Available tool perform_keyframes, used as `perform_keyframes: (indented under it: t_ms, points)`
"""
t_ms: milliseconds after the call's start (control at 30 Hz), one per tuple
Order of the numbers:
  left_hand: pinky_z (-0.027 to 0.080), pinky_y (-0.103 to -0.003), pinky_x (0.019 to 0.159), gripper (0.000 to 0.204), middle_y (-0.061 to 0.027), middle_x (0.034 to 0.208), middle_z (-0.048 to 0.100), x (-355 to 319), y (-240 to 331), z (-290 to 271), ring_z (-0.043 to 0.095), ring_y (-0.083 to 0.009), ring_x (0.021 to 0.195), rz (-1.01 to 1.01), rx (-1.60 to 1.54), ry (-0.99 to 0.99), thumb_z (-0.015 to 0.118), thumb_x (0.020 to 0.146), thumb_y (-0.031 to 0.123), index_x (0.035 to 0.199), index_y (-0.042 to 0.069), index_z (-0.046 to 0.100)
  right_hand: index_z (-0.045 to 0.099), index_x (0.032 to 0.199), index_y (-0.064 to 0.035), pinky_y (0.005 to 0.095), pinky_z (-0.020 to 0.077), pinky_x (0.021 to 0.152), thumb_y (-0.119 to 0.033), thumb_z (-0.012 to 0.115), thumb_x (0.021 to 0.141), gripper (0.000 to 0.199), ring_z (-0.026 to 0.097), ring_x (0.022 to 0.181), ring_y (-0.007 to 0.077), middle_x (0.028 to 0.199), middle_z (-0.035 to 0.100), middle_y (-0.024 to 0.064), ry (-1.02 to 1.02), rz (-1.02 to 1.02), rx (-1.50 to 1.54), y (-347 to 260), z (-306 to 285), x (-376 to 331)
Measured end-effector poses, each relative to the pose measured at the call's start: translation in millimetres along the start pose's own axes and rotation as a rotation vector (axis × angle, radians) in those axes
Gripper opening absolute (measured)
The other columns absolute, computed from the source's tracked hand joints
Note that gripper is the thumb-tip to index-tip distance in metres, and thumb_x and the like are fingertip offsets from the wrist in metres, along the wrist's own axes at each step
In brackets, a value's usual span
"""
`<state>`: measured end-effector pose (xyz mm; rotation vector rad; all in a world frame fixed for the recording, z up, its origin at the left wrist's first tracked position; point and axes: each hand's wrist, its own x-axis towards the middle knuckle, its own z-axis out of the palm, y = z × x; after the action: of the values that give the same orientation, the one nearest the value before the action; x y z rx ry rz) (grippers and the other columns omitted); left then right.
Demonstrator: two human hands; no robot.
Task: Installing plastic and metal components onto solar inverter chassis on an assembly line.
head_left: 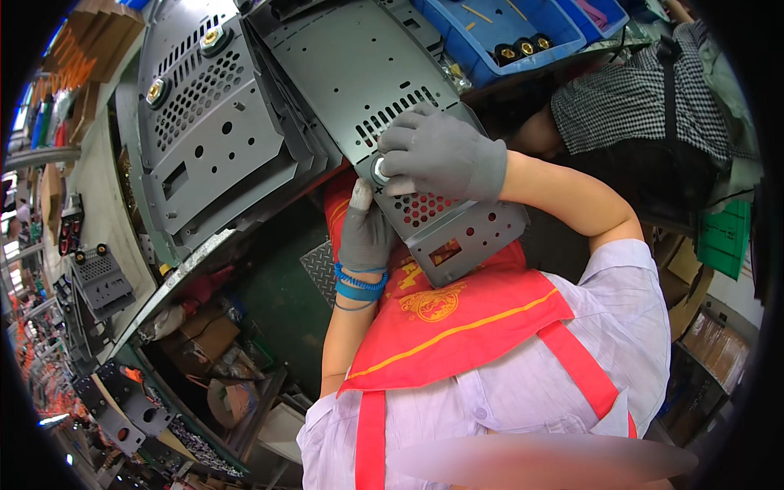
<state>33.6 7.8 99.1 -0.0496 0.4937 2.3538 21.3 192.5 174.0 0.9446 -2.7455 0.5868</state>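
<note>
A dark grey perforated metal panel with a bent near end reaches from the bench toward my body. My right hand, in a grey glove, lies over it, with fingers curled on a pale round fitting at the panel's left edge. My left hand, also gloved and wearing a blue coiled band, grips that edge just below the fitting. Its thumb points up against the panel, and its other fingers are partly hidden under it. To the left, a stack of similar panels carries brass-coloured fittings on its top one.
Blue bins at the far right hold black-and-brass round parts. Another person in a checked top is close on the right. A bench edge runs along the left, with boxes beneath. A green crate is at far right.
</note>
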Motion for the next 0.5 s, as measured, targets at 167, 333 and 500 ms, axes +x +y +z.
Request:
perform_keyframes:
  t_ms: [167, 333, 500]
  points:
    - [0.035, -0.042, 0.109, 0.044, -0.0144, 0.133, 0.049, 0, -2, -3, 0.047, -0.0267, 0.125, -0.033, -0.066, 0.009, 0.045, 0.1, 0.027, 0.135, 0.001, 0.04, 0.063, 0.086, -0.0112, 0.0387, 0.0457, 0.08, -0.031, 0.069, 0.076, 0.023, 0.06, 0.09, 0.0248, 0.095, 0.062, 0.004, -0.067, 0.13, -0.025, -12, -11, 8]
    - [0.037, -0.043, 0.108, 0.045, -0.0143, 0.133, 0.049, -2, -3, 5, 0.048, -0.0274, 0.124, 0.007, 0.032, -0.019, 0.046, 0.099, 0.03, 0.136, 0.003, 0.041, 0.064, 0.089, -0.0092, 0.0408, 0.0444, 0.089, -0.026, 0.07, 0.076, 0.023, 0.059, 0.1, 0.0248, 0.101, 0.063, 0.002, 0.042, 0.052, -0.018, -9, -21, -7]
    - [0.039, -0.044, 0.106, 0.044, -0.0135, 0.134, 0.05, -6, -3, 10, 0.05, -0.0276, 0.123, -0.023, -0.007, 0.021, 0.047, 0.099, 0.031, 0.135, 0.006, 0.043, 0.064, 0.09, -0.0122, 0.0405, 0.0437, 0.09, -0.028, 0.072, 0.073, 0.025, 0.058, 0.1, 0.0251, 0.101, 0.063, 0.0018, -0.024, -0.009, 0.008, -8, -4, 0]
